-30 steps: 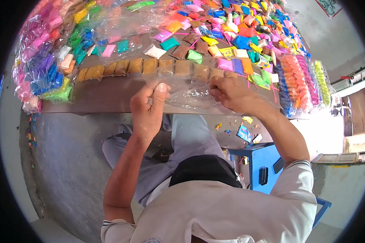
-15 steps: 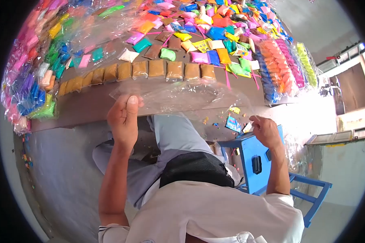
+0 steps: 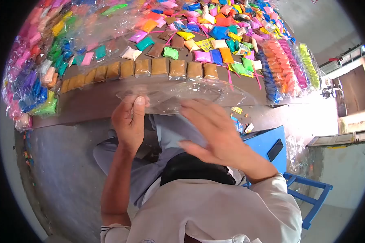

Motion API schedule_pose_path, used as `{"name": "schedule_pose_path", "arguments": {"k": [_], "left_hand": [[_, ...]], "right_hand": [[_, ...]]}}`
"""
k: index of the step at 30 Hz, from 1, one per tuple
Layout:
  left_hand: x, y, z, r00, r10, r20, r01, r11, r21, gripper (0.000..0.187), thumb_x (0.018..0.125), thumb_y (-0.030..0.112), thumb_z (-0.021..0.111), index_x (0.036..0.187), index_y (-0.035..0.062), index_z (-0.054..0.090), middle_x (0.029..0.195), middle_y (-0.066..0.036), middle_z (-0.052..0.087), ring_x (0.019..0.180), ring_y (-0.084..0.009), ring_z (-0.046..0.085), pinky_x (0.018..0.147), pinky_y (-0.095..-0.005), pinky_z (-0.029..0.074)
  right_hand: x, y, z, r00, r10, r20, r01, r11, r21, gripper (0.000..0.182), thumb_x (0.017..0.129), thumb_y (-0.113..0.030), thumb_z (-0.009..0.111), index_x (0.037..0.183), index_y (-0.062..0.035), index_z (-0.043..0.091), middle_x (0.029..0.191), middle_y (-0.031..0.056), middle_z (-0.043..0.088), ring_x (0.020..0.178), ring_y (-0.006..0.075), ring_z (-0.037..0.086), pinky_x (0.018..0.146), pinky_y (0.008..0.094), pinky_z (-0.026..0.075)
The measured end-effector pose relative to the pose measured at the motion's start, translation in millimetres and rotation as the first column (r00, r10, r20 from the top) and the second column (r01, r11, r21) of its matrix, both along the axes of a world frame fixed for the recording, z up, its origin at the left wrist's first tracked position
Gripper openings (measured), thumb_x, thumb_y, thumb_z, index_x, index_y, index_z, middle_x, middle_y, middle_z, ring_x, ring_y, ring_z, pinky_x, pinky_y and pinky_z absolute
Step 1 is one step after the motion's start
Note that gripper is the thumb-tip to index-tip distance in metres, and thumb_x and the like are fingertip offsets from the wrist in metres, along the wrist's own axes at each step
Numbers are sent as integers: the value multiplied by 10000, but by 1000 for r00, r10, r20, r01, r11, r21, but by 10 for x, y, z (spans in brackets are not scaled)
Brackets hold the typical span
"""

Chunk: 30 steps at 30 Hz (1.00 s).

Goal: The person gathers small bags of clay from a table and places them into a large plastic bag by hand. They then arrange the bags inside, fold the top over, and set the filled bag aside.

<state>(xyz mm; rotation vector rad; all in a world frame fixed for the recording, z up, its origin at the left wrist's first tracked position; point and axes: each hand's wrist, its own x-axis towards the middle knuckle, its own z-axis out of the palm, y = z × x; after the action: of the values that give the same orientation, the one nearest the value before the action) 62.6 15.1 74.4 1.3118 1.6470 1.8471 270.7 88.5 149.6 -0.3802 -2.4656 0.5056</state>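
My left hand point(image 3: 128, 117) pinches one end of a clear plastic bag point(image 3: 227, 92) between thumb and fingers, above the table's near edge. The bag stretches out to the right, flat and see-through. My right hand point(image 3: 215, 131) is held flat with its thumb spread away, its fingertips at the bag's lower edge and a little blurred. Just beyond the bag, a row of small tan packets point(image 3: 159, 67) runs across the table point(image 3: 109, 97).
Heaps of colourful packets point(image 3: 219, 32) cover the back of the table. Clear bags of coloured packets point(image 3: 280, 69) lie at the right, more packets point(image 3: 32, 81) at the left. A blue stool point(image 3: 267, 141) carrying a dark phone point(image 3: 275, 150) stands by my right arm.
My right hand has swung left from the bag's far right end to its middle, opening from closed fingers to a flat palm. My left hand keeps its pinch, shifted slightly right.
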Motion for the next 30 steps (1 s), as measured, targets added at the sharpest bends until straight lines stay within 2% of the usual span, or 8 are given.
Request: {"name": "schedule_pose_path", "arguments": {"k": [1,4,7,10,14,22,26,30], "left_hand": [[0,-10,12,1000,10,-20,-10,1000,4,174,1001,113,536,948,-15,641,861,-46,654,806,-107,592,777,-256,473],[-23,-48,22,998,28,-59,-29,999,-20,170,992,124,556,962,-16,648,863,-46,659,797,-105,593,758,-253,476],[-60,-94,-2,994,5,-106,-13,997,-71,189,999,121,525,970,-26,640,923,-71,647,858,-124,593,787,-262,470],[-128,-122,-55,975,-17,-219,4,998,-60,181,973,123,553,994,-31,643,1005,-99,639,925,-155,595,824,-277,466],[-114,-144,-109,974,13,-225,-21,999,-33,224,861,162,698,965,-27,641,1072,-156,642,954,-257,626,866,-334,477],[-91,-48,-158,987,62,-151,-68,997,-33,134,908,88,624,975,-27,637,1039,-142,651,941,-251,616,869,-338,473],[-77,-8,-135,990,80,-115,-91,992,-90,108,932,69,586,957,-25,632,1000,-132,657,922,-248,610,866,-338,469],[-88,13,-170,972,59,-227,-76,995,-66,195,970,78,518,1061,-45,638,1002,-77,654,918,-128,591,840,-276,477]], "right_hand": [[-151,7,-52,997,-49,55,44,995,84,489,739,-229,786,1137,8,628,1141,154,654,976,356,648,820,413,524],[-498,21,-262,892,19,452,30,994,-101,385,787,-196,717,1094,12,614,1046,156,663,958,366,643,780,459,516],[-700,117,-436,857,94,507,-38,992,-120,214,799,-113,656,974,5,620,962,159,654,935,361,638,740,478,506],[-724,87,-476,937,100,334,-54,988,-143,128,805,-63,606,917,0,621,901,174,642,907,377,630,715,490,507],[-740,66,-406,939,71,336,-26,990,-136,185,761,-55,597,925,11,652,971,215,655,923,395,632,800,471,510],[-618,328,-261,893,341,293,-183,870,-457,422,923,-258,459,1183,54,578,1230,280,559,1198,442,509,1057,474,389],[-547,550,-301,850,340,402,-150,889,-433,487,940,-291,429,1275,50,522,1309,282,514,1255,433,464,1086,462,361],[-602,599,-304,776,421,471,-176,860,-479,566,946,-367,453,1358,20,470,1360,290,481,1293,436,433,1107,462,338]]}}
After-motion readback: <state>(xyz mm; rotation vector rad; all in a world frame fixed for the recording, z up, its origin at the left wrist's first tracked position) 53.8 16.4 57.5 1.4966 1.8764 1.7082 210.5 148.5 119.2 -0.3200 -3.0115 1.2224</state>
